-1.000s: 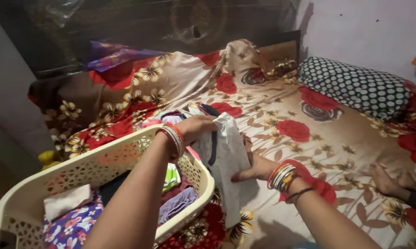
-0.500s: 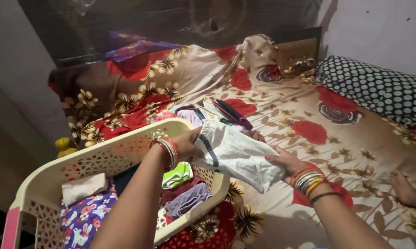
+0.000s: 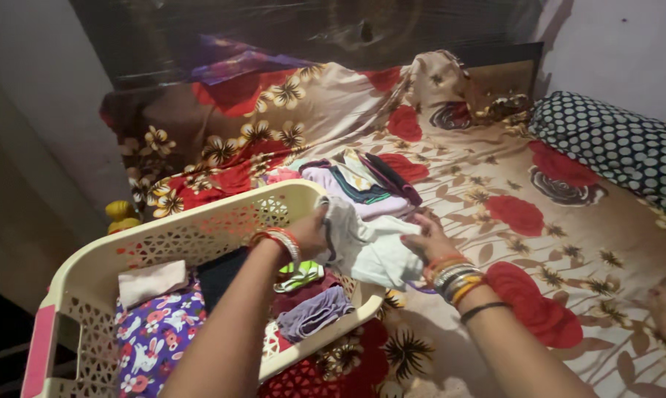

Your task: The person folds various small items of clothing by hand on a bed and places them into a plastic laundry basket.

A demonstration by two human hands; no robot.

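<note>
1. Since the earlier frame, the white cloth [image 3: 370, 247] has dropped from hanging to lying at frame centre.
2. Left hand [image 3: 312, 232] grips its left edge beside the basket [image 3: 200, 228].
3. Right hand [image 3: 429, 239] lies open, flat on its right edge.

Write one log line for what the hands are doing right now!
left hand: grips white cloth | right hand: flat on white cloth | cloth: on floral bedsheet beside cream laundry basket | folded pile: behind
</note>
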